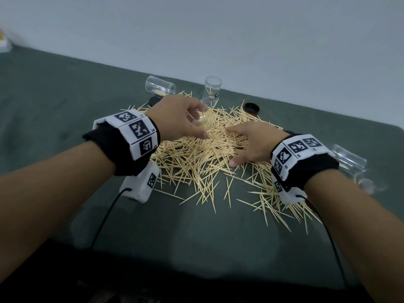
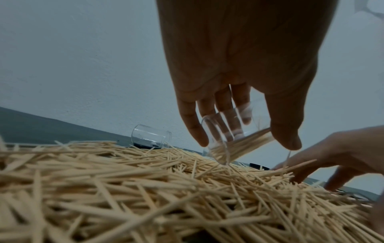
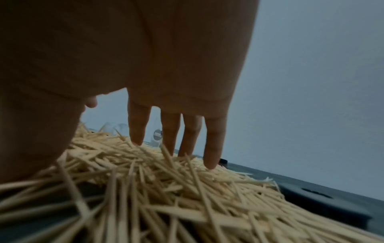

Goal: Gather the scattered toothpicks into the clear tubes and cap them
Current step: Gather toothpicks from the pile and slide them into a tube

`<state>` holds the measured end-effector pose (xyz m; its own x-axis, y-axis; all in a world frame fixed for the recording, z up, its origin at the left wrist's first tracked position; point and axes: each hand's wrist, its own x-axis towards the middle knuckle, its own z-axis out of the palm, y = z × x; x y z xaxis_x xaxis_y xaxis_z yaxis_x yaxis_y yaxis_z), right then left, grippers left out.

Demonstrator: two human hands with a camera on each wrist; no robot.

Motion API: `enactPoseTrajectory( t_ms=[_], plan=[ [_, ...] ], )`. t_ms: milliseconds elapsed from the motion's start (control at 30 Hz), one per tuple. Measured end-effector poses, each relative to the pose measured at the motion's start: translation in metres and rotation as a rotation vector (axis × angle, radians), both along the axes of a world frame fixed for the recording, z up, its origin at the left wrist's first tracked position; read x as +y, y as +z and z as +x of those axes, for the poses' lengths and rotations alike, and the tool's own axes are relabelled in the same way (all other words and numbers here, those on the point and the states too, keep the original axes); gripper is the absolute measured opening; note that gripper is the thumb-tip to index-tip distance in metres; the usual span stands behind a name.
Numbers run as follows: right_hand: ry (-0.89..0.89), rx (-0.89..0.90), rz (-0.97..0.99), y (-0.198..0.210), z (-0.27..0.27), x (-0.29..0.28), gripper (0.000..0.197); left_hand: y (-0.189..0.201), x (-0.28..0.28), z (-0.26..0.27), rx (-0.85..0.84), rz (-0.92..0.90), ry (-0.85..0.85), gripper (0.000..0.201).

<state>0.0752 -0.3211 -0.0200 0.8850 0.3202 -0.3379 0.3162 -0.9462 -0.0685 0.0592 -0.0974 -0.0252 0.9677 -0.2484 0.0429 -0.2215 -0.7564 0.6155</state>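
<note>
Filling was the step in hand: the left hand (image 2: 239, 69) gripped a tilted clear tube (image 2: 234, 141), partly loaded, over the toothpick pile (image 1: 203, 154) mid-desk. The right hand (image 1: 251, 145), fingers spread, pressed the pile. Next, probably: pinch an aligned bundle for the tube's mouth.

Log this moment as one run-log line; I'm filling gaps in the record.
left hand holds tilted clear tube partly filled | right hand fingers straight on toothpick pile | caps off
</note>
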Motion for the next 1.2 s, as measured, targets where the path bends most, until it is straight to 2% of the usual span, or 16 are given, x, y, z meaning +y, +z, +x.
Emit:
enactPoseTrajectory(
  t_ms=[233,333,600,767,933,1200],
  plan=[
    [0.009,-0.071,0.119,-0.006,0.001,0.011,0.070,-0.002,-0.002,-0.001,-0.001,0.012,-0.012,0.068],
    [0.034,-0.100,0.091,-0.008,0.001,0.013,0.062,-0.003,-0.002,0.000,-0.001,0.012,-0.012,0.068],
    [0.006,-0.028,0.010,-0.003,-0.001,0.008,0.074,-0.004,-0.003,0.001,0.002,0.018,-0.015,0.068],
    [-0.019,-0.059,0.024,-0.002,0.000,0.007,0.058,-0.003,-0.002,0.001,0.005,0.024,-0.021,0.068],
    [-0.012,-0.072,0.034,-0.003,0.000,0.004,0.051,-0.003,-0.002,0.001,0.004,0.020,-0.022,0.067],
    [0.063,-0.110,-0.101,-0.005,0.004,0.008,0.038,-0.004,-0.002,0.001,-0.003,0.029,-0.034,0.068]
  ],
)
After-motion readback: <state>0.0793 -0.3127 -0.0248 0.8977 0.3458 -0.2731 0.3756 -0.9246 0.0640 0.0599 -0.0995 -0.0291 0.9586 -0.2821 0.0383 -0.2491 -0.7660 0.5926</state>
